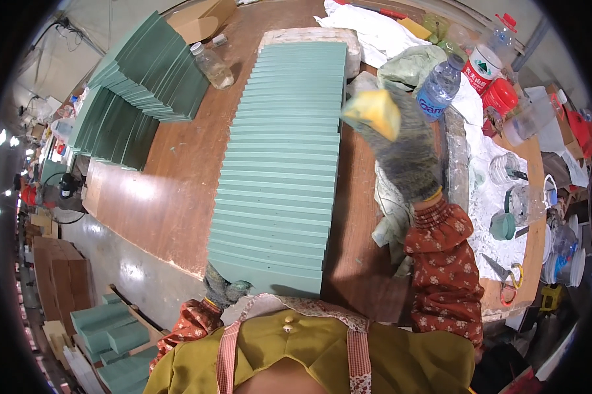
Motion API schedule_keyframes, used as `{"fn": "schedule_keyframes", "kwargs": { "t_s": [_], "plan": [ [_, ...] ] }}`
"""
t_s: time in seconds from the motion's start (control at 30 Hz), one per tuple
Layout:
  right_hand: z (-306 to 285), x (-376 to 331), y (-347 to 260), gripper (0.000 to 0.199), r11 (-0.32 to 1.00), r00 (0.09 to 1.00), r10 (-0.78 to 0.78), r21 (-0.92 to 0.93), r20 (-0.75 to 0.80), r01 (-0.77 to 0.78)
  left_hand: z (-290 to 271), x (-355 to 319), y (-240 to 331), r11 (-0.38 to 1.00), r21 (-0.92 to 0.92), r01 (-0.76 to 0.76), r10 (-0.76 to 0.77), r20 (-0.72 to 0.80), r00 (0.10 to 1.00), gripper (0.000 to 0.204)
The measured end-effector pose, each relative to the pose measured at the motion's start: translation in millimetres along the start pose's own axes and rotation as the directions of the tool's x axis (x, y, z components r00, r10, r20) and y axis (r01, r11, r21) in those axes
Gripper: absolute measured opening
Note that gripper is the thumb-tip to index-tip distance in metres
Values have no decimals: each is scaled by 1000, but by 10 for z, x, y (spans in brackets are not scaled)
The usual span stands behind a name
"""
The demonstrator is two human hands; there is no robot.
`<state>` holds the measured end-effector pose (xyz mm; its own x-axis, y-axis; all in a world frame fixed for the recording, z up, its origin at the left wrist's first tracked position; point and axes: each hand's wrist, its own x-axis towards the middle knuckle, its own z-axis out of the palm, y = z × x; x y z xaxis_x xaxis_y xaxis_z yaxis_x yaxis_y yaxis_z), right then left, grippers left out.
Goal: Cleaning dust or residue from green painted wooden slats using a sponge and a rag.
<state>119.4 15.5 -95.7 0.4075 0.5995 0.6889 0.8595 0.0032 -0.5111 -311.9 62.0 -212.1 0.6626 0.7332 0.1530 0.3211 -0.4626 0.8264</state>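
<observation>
Right hand grips a blurred yellow block, left hand at green panels' near corner, grip unclear

I see a row of overlapping panels running 12 to 6 o'clock on the surface. Around it, my view puts stacked panels at 10, a capped bottle at 11, a water bottle at 2, scissors at 4.
</observation>
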Motion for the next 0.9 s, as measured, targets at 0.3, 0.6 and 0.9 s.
{"fn": "schedule_keyframes", "kwargs": {
  "t_s": [0.3,0.6,0.9],
  "plan": [
    [-30,60,174,62,975,980,-199,-96,13,200,28,69,133,1000,-6,-29,29,-41,999,76],
    [32,131,212,59,962,979,-198,-183,52,204,46,36,74,996,58,-63,66,-47,997,79],
    [-34,111,137,64,957,975,-216,-186,51,222,43,25,137,999,-22,45,-46,-41,998,73]
  ]
}}
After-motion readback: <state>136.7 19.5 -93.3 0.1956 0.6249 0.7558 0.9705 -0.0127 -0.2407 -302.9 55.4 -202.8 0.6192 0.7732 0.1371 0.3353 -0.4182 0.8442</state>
